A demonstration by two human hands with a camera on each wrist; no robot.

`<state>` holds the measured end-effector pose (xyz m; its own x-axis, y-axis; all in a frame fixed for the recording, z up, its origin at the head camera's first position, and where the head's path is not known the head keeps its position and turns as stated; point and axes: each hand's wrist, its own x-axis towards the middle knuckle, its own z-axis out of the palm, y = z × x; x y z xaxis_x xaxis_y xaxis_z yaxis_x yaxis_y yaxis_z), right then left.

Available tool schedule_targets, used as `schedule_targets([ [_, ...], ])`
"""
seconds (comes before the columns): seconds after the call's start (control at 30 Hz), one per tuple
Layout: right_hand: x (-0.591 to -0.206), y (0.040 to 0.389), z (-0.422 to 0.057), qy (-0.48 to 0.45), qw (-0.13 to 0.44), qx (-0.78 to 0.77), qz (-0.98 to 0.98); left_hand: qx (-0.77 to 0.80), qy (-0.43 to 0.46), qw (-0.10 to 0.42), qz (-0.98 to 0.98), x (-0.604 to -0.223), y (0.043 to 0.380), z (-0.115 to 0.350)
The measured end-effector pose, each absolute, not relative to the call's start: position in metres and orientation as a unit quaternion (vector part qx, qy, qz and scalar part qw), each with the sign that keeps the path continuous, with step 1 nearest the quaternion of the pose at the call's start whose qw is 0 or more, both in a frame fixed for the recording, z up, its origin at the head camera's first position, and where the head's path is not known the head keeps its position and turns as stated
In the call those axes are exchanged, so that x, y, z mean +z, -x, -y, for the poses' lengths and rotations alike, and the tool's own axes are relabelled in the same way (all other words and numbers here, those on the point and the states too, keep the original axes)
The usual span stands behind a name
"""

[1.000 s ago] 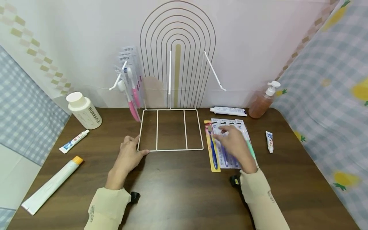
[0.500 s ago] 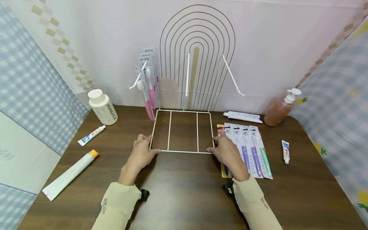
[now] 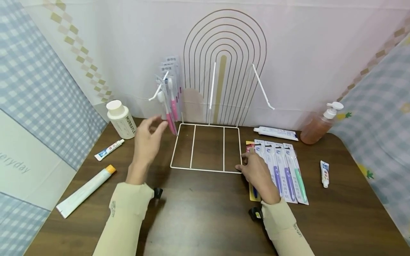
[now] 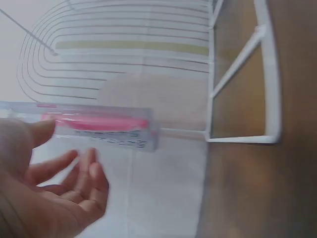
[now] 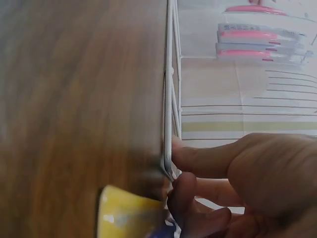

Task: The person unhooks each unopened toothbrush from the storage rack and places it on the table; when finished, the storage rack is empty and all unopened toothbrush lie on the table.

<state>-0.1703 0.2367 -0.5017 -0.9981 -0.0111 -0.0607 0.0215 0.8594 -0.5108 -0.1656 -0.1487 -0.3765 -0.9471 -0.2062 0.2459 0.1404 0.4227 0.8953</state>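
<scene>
Pinching the rack (image 3: 206, 170) at its near right corner, the right hand (image 3: 257, 171) had a narrow grip. The left hand (image 3: 147, 144), its grip loosely parted, was beside the pink toothbrushes (image 3: 171, 121) on the left hook (image 3: 155, 95). The rack stood on the table (image 3: 192, 220), left of the toothbrush packs (image 3: 289, 174).

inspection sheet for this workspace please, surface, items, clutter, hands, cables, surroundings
surface: brown wood-look table
job's things: white wire rack upright, pink toothbrush packs on its left hook, other two hooks bare; flat toothbrush packs on the table, right of the rack
clutter: white bottle, pump bottle, four tubes
grippers: right hand grips the rack's near right corner; left hand beside the hung packs, contact unclear
cables: nothing clearly seen
surroundings: pale backdrop behind, blue checked cloth at both sides
</scene>
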Motion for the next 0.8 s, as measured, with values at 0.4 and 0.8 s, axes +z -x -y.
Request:
schedule_targets([
  [0.4,-0.503,0.168,-0.237,-0.001,0.025,-0.272,-0.962,-0.67,0.038,0.16,0.724,-0.369,0.2,0.149],
  [0.8,-0.5,0.17,-0.241,0.014,0.041,-0.288,-0.957,-0.71,0.039,0.186,0.678,-0.368,0.193,0.146],
])
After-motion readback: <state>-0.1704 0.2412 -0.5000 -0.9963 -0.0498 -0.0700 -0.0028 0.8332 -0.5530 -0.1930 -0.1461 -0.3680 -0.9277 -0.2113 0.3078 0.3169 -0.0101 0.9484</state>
